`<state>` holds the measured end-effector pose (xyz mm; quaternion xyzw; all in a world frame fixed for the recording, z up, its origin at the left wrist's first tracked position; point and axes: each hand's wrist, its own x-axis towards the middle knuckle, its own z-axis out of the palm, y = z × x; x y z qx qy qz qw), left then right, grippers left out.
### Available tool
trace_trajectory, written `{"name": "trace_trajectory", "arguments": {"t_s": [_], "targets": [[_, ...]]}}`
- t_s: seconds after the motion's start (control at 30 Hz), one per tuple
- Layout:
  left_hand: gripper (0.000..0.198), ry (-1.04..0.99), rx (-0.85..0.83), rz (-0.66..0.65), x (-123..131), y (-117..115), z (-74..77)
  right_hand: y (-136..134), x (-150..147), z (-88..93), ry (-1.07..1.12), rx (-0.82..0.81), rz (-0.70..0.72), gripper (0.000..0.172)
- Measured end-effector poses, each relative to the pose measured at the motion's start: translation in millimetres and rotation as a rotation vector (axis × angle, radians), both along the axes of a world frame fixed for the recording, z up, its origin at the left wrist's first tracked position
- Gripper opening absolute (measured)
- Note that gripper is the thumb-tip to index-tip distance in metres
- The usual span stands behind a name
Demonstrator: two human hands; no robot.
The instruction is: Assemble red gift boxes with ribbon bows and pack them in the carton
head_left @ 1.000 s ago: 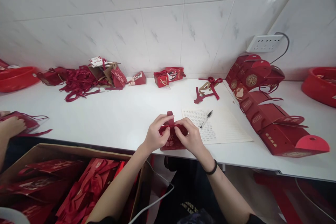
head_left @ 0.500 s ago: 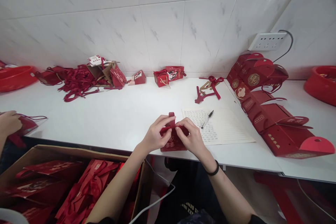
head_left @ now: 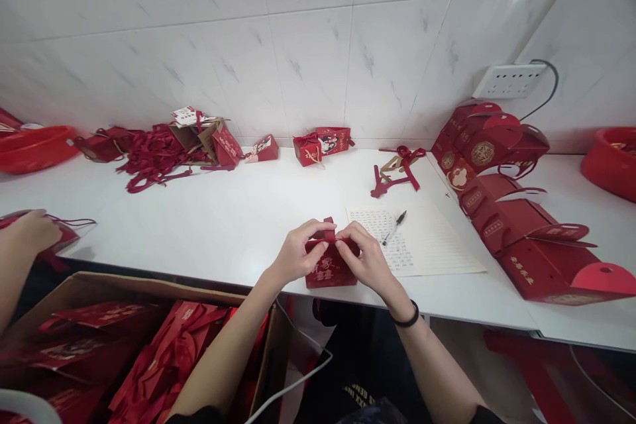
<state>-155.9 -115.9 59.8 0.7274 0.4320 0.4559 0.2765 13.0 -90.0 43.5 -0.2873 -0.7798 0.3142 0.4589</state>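
A small red gift box (head_left: 332, 273) with gold lettering stands at the front edge of the white table, directly before me. At its top a dark red ribbon (head_left: 328, 233) forms a loop that rises between my fingers. My left hand (head_left: 301, 250) pinches the ribbon from the left, thumb pressed toward the fingers. From the right, my right hand (head_left: 364, 253) pinches the same ribbon close to the left fingertips. Part of the box's top lies hidden behind both hands.
Lined paper (head_left: 437, 245) with a pen (head_left: 394, 228) lies right of the box. Larger red boxes (head_left: 517, 232) stand along the right. A ribbon pile (head_left: 154, 156) lies back left. A carton (head_left: 258, 338) of red bags stands below. Another person's hand (head_left: 34, 232) works at far left.
The ribbon loop is lower and tilted now, and more of the box's gold lettering shows. My hands stay pinched at its top. The other person's hand has moved right.
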Motion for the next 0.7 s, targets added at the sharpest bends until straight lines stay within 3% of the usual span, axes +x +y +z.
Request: {"name": "trace_trajectory", "arguments": {"t_s": [0.13, 0.33, 0.4, 0.5, 0.6, 0.7], "targets": [[0.032, -0.036, -0.032, -0.004, -1, -1, -2.6, 0, -1, -2.5, 0.019, 0.012, -0.020, 0.012], [0.074, -0.111, -0.112, -0.063, -19, -7, -26.1, -1, 0, -6.2, 0.052, -0.039, -0.004, 0.016], [0.070, -0.049, -0.220, -0.056, -23, -11, -31.3, 0, 0, -6.5, 0.062, -0.072, -0.005, 0.015], [0.048, 0.034, -0.347, 0.062, -20, -18, -31.0, 1, -1, -4.7, 0.075, -0.106, -0.018, 0.015], [0.031, 0.032, -0.387, 0.150, -13, -25, -23.1, 2, -1, 0.7, 0.094, -0.148, -0.033, 0.017], [0.030, -0.027, -0.388, 0.143, -4, -31, -12.3, 3, 2, 8.2, 0.110, -0.210, -0.035, 0.021]]}}
